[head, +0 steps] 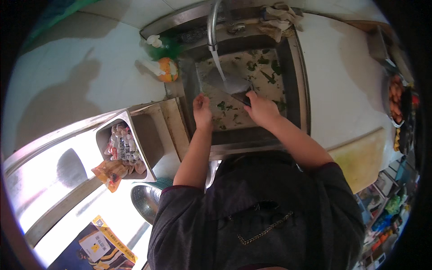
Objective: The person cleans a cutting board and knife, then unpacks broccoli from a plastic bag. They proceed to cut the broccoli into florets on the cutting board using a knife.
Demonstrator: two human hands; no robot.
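Observation:
Water runs from the metal faucet (212, 30) onto the broad blade of a cleaver (238, 84), blurred in part by the splash. My right hand (265, 108) is closed around its dark handle, over the right half of the sink. To the left of the blade, my left hand (202, 109) is raised over the sink basin with curled fingers; whether it holds anything small cannot be told. Below both hands, pale cloudy water and scattered green leaf scraps (270, 77) lie in the stainless steel sink (297, 84).
A green bottle (162, 47) and an orange-labelled container (168, 70) stand left of the sink. Cloths (278, 20) lie at its back right corner. A metal bin of packets (153, 141) and a colander (145, 202) are at lower left, a cutting board (361, 158) at right.

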